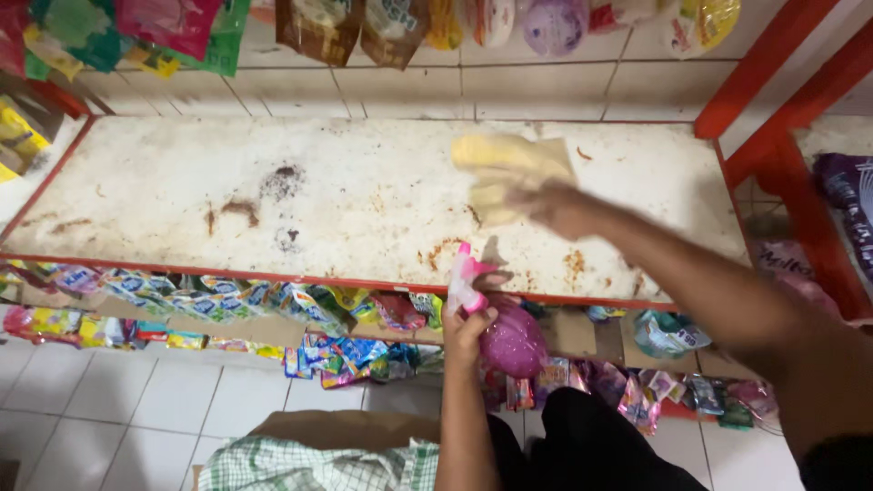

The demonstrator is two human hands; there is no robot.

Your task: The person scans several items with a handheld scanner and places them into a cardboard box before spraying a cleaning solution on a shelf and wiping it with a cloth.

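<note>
My right hand (556,207) presses a yellow cloth (506,171) flat on the stained white shelf (273,195), toward its right half; the hand and cloth are motion-blurred. My left hand (470,329) grips a spray bottle (509,338) with a pink nozzle and a purple body. The bottle hangs just below the shelf's red front edge, its nozzle pointing left.
Rust-brown stains dot the shelf. Snack packets (227,300) hang in strips under the front edge and along the tiled back wall. Red shelf uprights (791,173) stand at the right. A checked cloth on a cardboard box (318,459) lies on the tiled floor below.
</note>
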